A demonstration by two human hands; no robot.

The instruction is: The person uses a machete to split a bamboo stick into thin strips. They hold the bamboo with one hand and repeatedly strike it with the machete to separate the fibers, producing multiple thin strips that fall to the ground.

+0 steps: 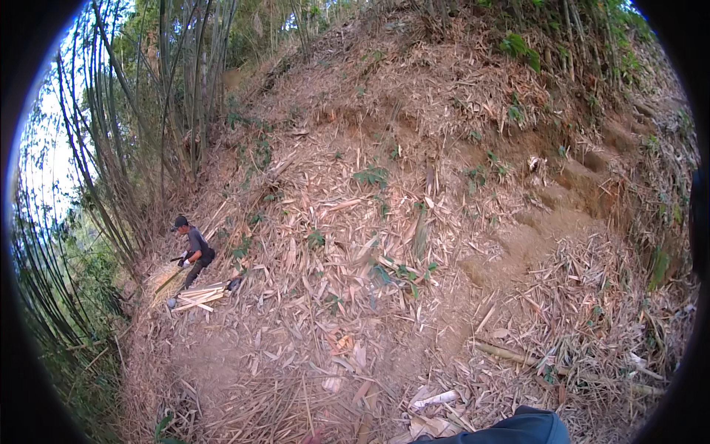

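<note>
Neither of my hands shows in the head view. At the lower edge, right of the middle, a rounded fold of dark blue-grey clothing (518, 428) on me comes into sight; whether it covers a knee or an arm I cannot tell. Dry bamboo leaves and sheaths (355, 355) lie on the slope in front of it. Farther off at the left, another person (197, 248) in a dark cap and grey shirt bends forward. That person's gloved hands are near a dark tool and a long greenish strip (168, 280), too small to make out well.
Pale split bamboo pieces (201, 296) lie stacked beside the other person. Tall bamboo stems (174, 96) rise at the left edge of the slope. A fallen bamboo pole (518, 357) lies at the right. Bare earth (547, 244) breaks the steep, leaf-littered bank.
</note>
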